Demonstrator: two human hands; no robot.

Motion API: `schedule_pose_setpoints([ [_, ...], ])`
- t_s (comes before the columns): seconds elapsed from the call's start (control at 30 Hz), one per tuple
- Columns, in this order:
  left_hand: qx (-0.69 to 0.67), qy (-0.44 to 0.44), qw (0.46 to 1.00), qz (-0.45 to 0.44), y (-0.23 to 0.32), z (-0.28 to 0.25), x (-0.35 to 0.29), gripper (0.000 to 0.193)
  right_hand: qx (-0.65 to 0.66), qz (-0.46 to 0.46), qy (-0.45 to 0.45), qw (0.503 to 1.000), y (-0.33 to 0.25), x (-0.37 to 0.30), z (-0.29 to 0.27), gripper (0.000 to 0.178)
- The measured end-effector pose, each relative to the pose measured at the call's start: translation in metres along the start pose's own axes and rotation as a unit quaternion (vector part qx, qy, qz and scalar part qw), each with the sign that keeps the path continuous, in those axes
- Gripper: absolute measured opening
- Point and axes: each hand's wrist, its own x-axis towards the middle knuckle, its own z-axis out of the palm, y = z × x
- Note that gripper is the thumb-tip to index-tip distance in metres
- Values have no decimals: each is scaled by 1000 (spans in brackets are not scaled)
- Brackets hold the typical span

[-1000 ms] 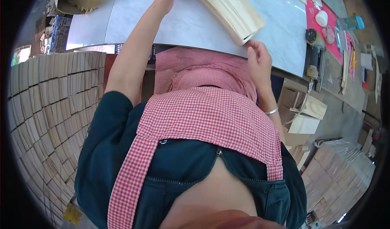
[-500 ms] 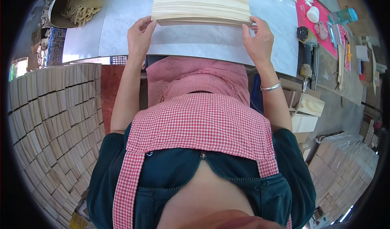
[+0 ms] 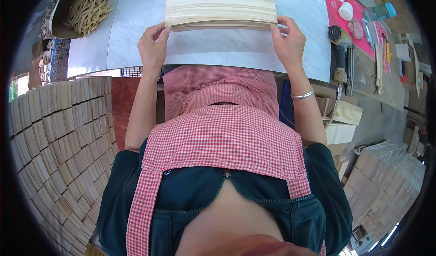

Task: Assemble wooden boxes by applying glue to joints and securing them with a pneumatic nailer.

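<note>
My left hand (image 3: pixel 153 47) and right hand (image 3: pixel 288 41) each with the grip clamped on one end of a pale flat stack of thin wooden sheets (image 3: pixel 221 9), stack lying between both grips on the grey bench (image 3: pixel 218 51), tray of tan wood shavings (image 3: pixel 91 4) left of my left grip

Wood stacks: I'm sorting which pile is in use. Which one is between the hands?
The stack of thin wooden sheets on the grey table, with left hand and right hand at its ends; the other piles sit low beside the person, untouched.
</note>
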Motion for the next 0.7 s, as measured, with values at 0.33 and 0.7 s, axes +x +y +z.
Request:
schedule_pose_setpoints([
  [0.33,70,10,993,99,-2,-3,0,24,17,0,-29,999,8,3,-2,24],
  [0.7,79,-20,989,126,-13,-27,3,24,-58,-94,-62,992,-1,-10,-12,11],
])
